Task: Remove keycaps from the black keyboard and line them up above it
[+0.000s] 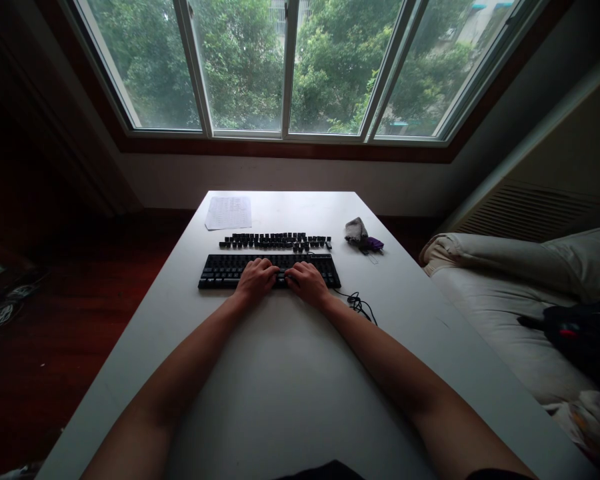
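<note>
A black keyboard point(220, 272) lies flat across the white table point(275, 373). Over its middle is my left hand point(255, 279), closed, with fingers bent and the tips down at the keys. My right hand point(307, 281) is just beside it, also closed, its fingers curled over the keys right of the middle. Both thumbs point inward towards each other. Whatever is between the fingertips is too small to make out. Just behind the keyboard, several loose black keycaps point(265, 240) stand in rows.
A printed paper sheet point(229, 212) lies at the back left. To the right are a grey cloth point(355, 230) and a small purple item point(373, 245). The black cable point(359, 303) coils right of the keyboard. A bed point(485, 320) flanks the table's right side; windows point(245, 73) are behind.
</note>
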The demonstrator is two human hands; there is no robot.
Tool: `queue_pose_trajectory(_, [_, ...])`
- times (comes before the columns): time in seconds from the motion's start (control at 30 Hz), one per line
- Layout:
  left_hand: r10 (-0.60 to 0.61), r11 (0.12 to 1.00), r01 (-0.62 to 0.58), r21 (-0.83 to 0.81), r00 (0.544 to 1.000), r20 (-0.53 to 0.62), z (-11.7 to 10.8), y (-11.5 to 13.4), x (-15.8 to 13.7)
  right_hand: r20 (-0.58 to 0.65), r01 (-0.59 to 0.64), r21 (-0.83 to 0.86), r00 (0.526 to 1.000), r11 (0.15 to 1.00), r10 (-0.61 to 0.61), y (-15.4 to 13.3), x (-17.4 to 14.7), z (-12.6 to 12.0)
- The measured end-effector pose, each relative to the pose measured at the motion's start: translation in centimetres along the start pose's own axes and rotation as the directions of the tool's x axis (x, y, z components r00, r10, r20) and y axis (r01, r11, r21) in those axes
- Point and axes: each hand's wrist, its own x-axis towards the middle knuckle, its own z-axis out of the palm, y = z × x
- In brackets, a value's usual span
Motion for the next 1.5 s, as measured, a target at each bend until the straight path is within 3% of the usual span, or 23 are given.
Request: queue_pose_trajectory(1.5, [-0.024,0.999,0.024,-0.036,1.0,-0.001,0.02,-0.05,-0.07,0.008,-0.031,0.009,0.999,0.999,0.031,0.03,0.07,0.06])
